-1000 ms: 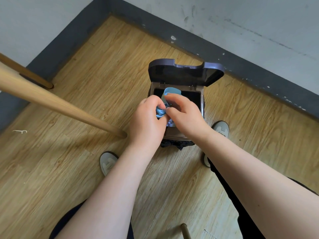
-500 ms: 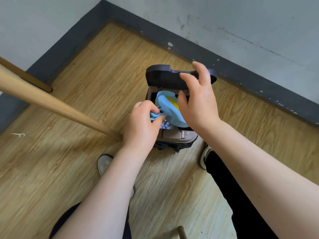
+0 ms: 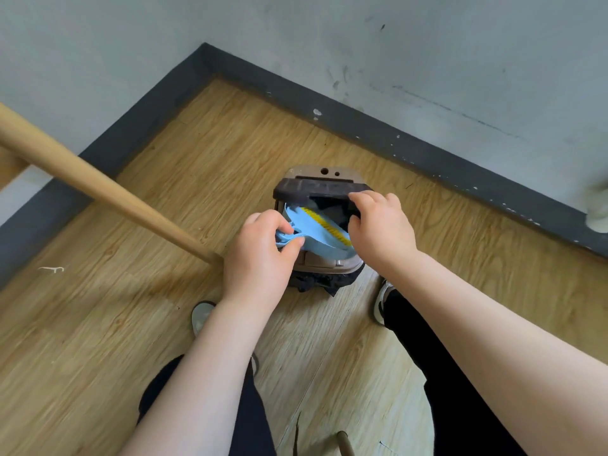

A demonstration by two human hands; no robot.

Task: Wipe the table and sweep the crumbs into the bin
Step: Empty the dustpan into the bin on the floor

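A small brown bin [image 3: 324, 264] stands on the wooden floor in the room's corner, a black bag hanging out under its rim. Its dark lid [image 3: 316, 186] is tipped partway down over the opening. My right hand [image 3: 378, 228] grips the lid's front edge with curled fingers. My left hand [image 3: 263, 255] pinches a bunched corner of a light blue cloth with a yellow stripe [image 3: 320, 233], which hangs over the bin's mouth. No crumbs show.
A slanted wooden table leg [image 3: 108, 192] meets the floor just left of the bin. My two shoes [image 3: 200, 315] stand on either side of it. Grey walls with a dark skirting [image 3: 427, 149] close the corner. Another leg tip [image 3: 345, 442] shows at the bottom.
My right hand left the cloth, reached to the lid and has pulled it down from upright. The left hand keeps its pinch on the cloth, which has spread over the opening.
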